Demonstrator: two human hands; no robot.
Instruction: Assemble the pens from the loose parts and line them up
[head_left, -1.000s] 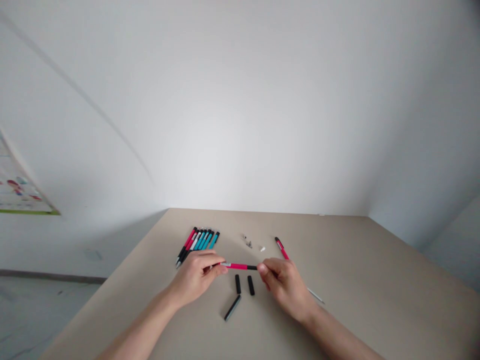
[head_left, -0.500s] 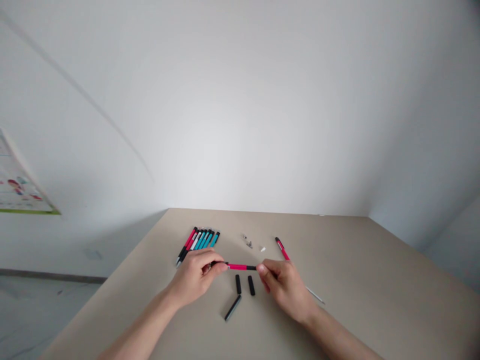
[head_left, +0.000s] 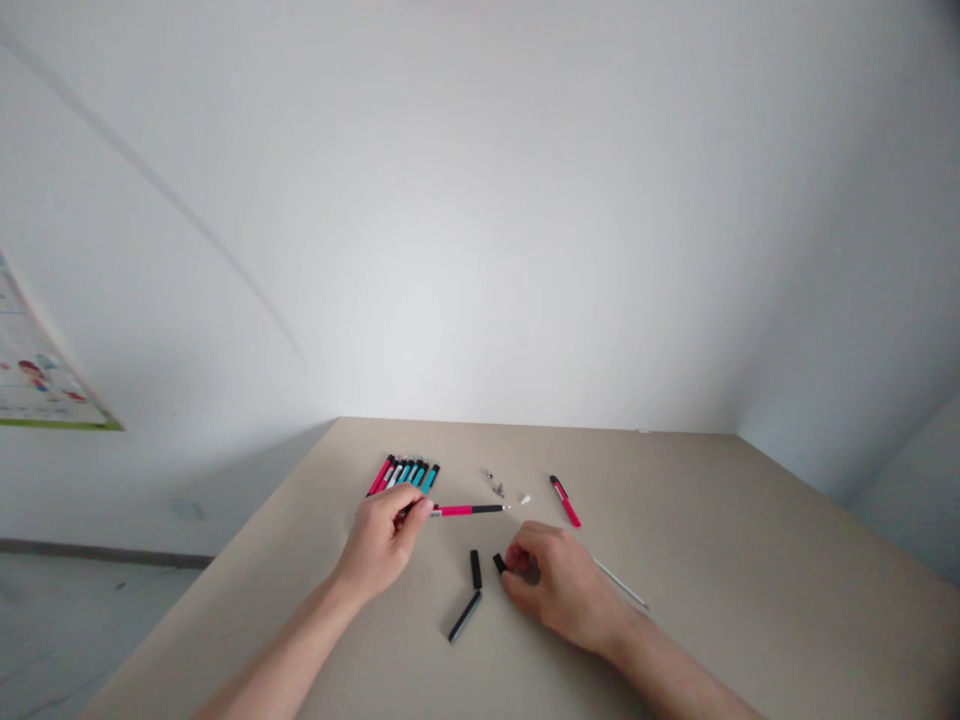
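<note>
My left hand point(head_left: 385, 535) is closed round the back end of a pink and black pen point(head_left: 459, 511). The pen lies level, its thin tip pointing right, above the table. Low over the tabletop, my right hand point(head_left: 559, 580) pinches a short black pen grip point(head_left: 500, 564); its lower part is hidden by the fingers. Just left of it lies another black grip point(head_left: 475, 569), and nearer to me a dark grey tube point(head_left: 465, 616) sits slantwise. A thin pale refill point(head_left: 621, 583) lies partly behind my right hand.
Several pink, white and teal pens point(head_left: 411, 472) lie in a row at the back left, partly behind my left hand. Small metal parts point(head_left: 499, 490) and a white piece point(head_left: 525, 499) lie mid-table. A pink pen barrel point(head_left: 565, 502) rests to their right. The wall point(head_left: 525, 250) rises behind the table.
My right hand has let go of the pen's front end, baring its tip, and moved down to the black grip. My left hand has shifted slightly left and up with the pen.
</note>
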